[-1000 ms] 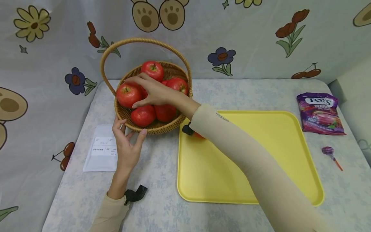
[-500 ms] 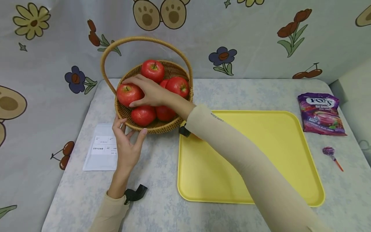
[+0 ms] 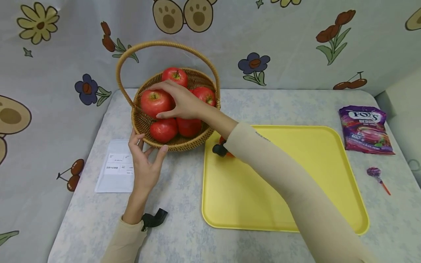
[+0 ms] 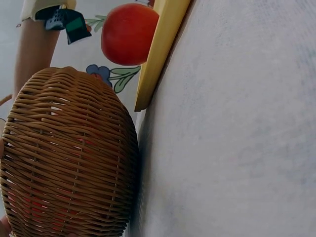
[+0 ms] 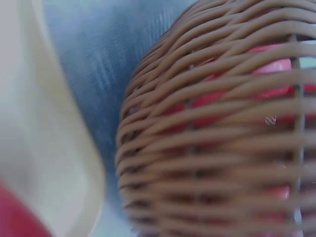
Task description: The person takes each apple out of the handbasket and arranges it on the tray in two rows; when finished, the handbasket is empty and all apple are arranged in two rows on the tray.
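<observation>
My right hand (image 3: 185,101) has thumb and fingers curved round a large, glossy red apple (image 3: 154,105) at the left inside a round brown wicker basket (image 3: 187,145), left of centre in the head view. My left hand (image 3: 145,171) holds the basket's near wall, thumb spread wide from bent fingers. That smooth skin could slip if my grip sits too high; I can't see every fingertip. Lifting might catch the tall hoop handle (image 3: 166,43), and a slack left hand could let the basket tip and spill the other red apples (image 3: 163,130).

Nearest me is the mottled pale-blue table (image 3: 177,241), then a shallow, smooth yellow tray (image 3: 256,204) with rounded corners, a round red fruit (image 4: 130,34) on it. A flat white packet (image 3: 115,182) lies at left; far right, a purple-headed lollipop (image 3: 374,172) and crinkled purple candy bag (image 3: 366,131). Behind hangs a printed pale cloth (image 3: 286,47).
</observation>
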`<state>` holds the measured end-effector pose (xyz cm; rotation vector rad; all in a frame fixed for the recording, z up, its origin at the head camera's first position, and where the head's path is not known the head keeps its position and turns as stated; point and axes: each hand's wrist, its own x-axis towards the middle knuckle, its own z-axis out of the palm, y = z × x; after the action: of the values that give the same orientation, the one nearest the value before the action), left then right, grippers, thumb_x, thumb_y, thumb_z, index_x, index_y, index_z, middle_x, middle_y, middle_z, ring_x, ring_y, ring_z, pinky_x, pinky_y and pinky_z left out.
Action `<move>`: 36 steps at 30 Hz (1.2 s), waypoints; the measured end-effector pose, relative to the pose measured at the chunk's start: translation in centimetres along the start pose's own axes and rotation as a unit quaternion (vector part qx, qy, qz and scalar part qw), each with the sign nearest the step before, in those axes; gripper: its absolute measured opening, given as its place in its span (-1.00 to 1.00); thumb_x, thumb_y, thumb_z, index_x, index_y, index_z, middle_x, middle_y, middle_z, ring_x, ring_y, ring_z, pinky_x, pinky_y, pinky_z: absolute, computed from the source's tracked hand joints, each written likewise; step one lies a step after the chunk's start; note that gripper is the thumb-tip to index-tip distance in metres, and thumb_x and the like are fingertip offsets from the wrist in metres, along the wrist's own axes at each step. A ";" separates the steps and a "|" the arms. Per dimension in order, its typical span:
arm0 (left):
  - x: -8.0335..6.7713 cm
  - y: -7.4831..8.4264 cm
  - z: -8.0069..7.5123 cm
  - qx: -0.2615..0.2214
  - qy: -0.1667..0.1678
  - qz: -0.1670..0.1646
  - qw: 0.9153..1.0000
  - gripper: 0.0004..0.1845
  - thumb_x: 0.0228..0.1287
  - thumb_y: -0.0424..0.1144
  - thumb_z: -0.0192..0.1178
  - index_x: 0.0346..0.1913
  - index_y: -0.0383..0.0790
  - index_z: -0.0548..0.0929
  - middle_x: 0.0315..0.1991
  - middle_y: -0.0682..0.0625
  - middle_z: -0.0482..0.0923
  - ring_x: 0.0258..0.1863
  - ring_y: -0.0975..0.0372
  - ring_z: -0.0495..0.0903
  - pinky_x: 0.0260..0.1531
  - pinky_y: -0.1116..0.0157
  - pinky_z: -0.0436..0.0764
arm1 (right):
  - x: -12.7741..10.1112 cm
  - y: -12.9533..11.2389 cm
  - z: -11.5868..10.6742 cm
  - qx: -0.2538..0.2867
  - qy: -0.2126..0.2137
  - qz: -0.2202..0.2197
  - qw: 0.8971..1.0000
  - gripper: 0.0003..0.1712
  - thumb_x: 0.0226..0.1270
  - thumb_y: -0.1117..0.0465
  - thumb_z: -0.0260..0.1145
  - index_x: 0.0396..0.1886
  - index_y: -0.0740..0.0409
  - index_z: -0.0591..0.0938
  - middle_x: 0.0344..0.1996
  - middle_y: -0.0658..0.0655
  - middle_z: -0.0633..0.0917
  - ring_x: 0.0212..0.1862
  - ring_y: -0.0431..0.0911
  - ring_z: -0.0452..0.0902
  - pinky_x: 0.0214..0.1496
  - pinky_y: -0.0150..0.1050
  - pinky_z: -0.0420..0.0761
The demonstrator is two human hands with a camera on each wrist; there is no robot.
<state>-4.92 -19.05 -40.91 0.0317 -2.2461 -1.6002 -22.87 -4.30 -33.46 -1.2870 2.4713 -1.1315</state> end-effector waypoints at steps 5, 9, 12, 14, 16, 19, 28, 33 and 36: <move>-0.2 1.7 0.0 -0.007 -0.002 -0.002 1.000 -0.29 0.25 -0.37 0.29 0.26 -0.52 0.07 0.57 -0.21 -0.29 0.51 -0.12 0.01 0.15 0.32 0.41 | -1.8 0.1 -0.9 0.001 0.008 0.000 1.000 -0.14 0.07 -0.13 0.52 0.37 -0.11 0.39 0.34 -0.06 0.38 0.33 -0.22 0.30 0.34 -0.26 0.35; -0.2 1.7 -0.2 -0.005 -0.002 0.002 1.000 -0.29 0.25 -0.36 0.29 0.26 -0.51 0.07 0.57 -0.19 -0.29 0.51 -0.12 0.01 0.14 0.36 0.42 | -3.3 0.2 -1.3 0.011 0.023 -0.025 0.999 -0.18 0.08 -0.07 0.52 0.33 -0.04 0.42 0.31 -0.02 0.40 0.32 -0.19 0.32 0.32 -0.24 0.39; -0.1 0.6 -0.3 0.000 -0.001 0.009 1.000 -0.30 0.26 -0.33 0.30 0.27 -0.44 0.09 0.58 -0.07 -0.28 0.52 -0.05 0.01 0.15 0.38 0.43 | -4.2 0.3 -1.4 0.024 0.031 -0.050 0.998 -0.19 0.08 -0.05 0.53 0.31 0.00 0.43 0.28 0.00 0.42 0.30 -0.17 0.34 0.29 -0.24 0.43; -0.1 0.0 -0.4 0.000 0.000 0.013 1.000 -0.30 0.26 -0.30 0.30 0.28 -0.39 0.10 0.58 -0.02 -0.28 0.53 -0.02 0.02 0.15 0.38 0.44 | -4.8 0.3 -1.4 0.029 0.035 -0.061 0.997 -0.20 0.08 -0.06 0.53 0.30 0.00 0.43 0.27 0.00 0.43 0.28 -0.18 0.34 0.27 -0.24 0.45; -0.1 -0.4 -0.4 0.000 0.000 0.016 1.000 -0.31 0.26 -0.27 0.31 0.28 -0.35 0.11 0.58 0.01 -0.28 0.53 0.00 0.02 0.16 0.36 0.44 | -5.3 0.3 -1.4 0.034 0.037 -0.065 0.997 -0.20 0.07 -0.06 0.53 0.30 -0.01 0.44 0.26 -0.02 0.43 0.27 -0.19 0.33 0.26 -0.24 0.46; 0.0 -0.5 -0.4 0.002 0.000 0.019 1.000 -0.29 0.26 -0.25 0.32 0.28 -0.35 0.11 0.58 0.00 -0.27 0.52 -0.01 0.03 0.16 0.35 0.44 | -6.0 0.2 -1.6 0.039 0.041 -0.066 0.996 -0.20 0.06 -0.06 0.53 0.29 -0.02 0.44 0.24 -0.03 0.43 0.27 -0.21 0.32 0.25 -0.24 0.48; 0.1 0.0 -0.2 0.001 -0.005 0.027 1.000 -0.30 0.25 -0.35 0.30 0.27 -0.43 0.09 0.58 -0.11 -0.28 0.53 -0.02 0.01 0.15 0.40 0.45 | -8.2 -0.2 -2.7 0.039 0.057 -0.068 0.995 -0.21 0.06 -0.03 0.54 0.30 -0.03 0.46 0.22 -0.08 0.45 0.28 -0.25 0.28 0.26 -0.26 0.47; -0.1 2.1 -0.1 0.001 -0.010 0.016 1.000 -0.32 0.25 -0.40 0.26 0.25 -0.53 0.07 0.56 -0.29 -0.31 0.51 -0.15 0.00 0.15 0.40 0.42 | -9.7 -0.4 -3.8 0.057 0.063 -0.065 0.994 -0.20 0.04 0.03 0.56 0.31 -0.01 0.46 0.24 -0.05 0.43 0.29 -0.24 0.30 0.14 -0.28 0.56; -0.3 3.2 -0.1 0.006 -0.011 0.007 1.000 -0.33 0.26 -0.40 0.26 0.24 -0.55 0.07 0.54 -0.35 -0.31 0.50 -0.18 0.01 0.15 0.42 0.41 | -10.8 -0.4 -4.6 0.064 0.070 -0.059 0.994 -0.18 0.01 0.07 0.58 0.30 0.00 0.46 0.25 -0.04 0.43 0.25 -0.21 0.35 -0.01 -0.26 0.63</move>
<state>-4.00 -17.92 -38.05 0.0010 -2.2674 -1.5860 -17.82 6.25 -32.18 -1.3756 2.3975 -1.4313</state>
